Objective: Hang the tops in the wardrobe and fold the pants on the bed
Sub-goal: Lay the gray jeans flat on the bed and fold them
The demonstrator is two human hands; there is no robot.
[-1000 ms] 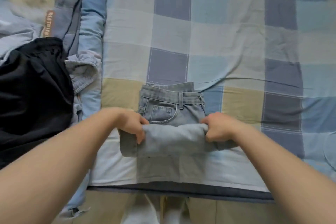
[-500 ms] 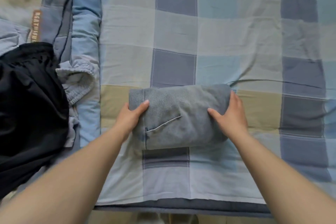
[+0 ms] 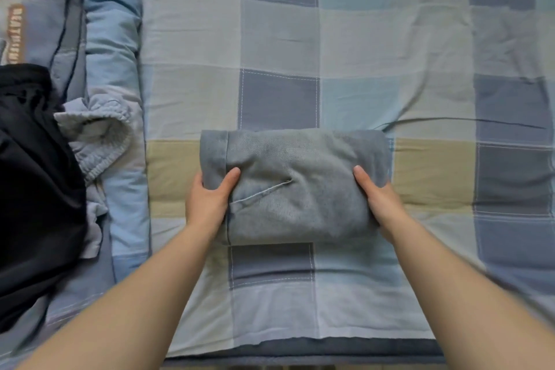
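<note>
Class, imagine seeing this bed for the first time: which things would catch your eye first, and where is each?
First, the folded grey-blue jeans lying mid-bed on the checked sheet, gripped at each end by the left hand and right hand. Next, the black garment heaped at the left edge, with a pale grey garment crumpled beside it.

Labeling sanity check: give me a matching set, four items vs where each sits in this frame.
Items:
1. folded jeans
2. black garment
3. left hand
4. right hand

Places:
A. far left edge of the bed
B. middle of the checked sheet
C. holding the bundle's right end
D. holding the bundle's left end

Pairs: 1-B, 2-A, 3-D, 4-C
</note>
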